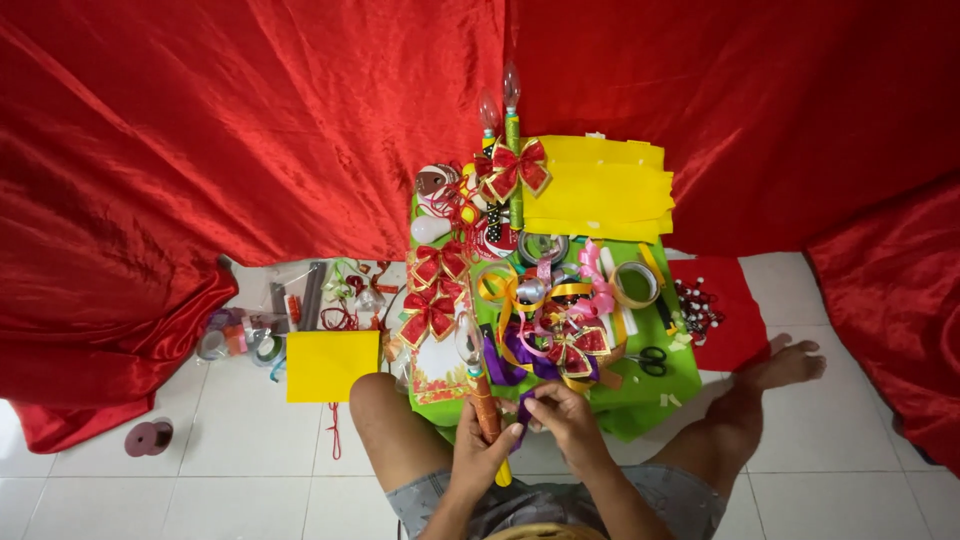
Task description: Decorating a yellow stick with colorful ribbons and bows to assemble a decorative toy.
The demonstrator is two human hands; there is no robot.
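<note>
Head view shows the left hand [478, 450] wrapped around an orange candle stick [486, 412] to keep it steady. Right hand [565, 418] fingers pinch a purple ribbon [524, 406] beside it. Just past the fingers, bows [430, 312] lie on green felt [655, 388].

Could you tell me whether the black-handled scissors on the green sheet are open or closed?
Cannot tell for sure: the scissors lie flat on the green sheet, their two handle loops side by side, which suggests closed, but the blades are too small to see.
</note>
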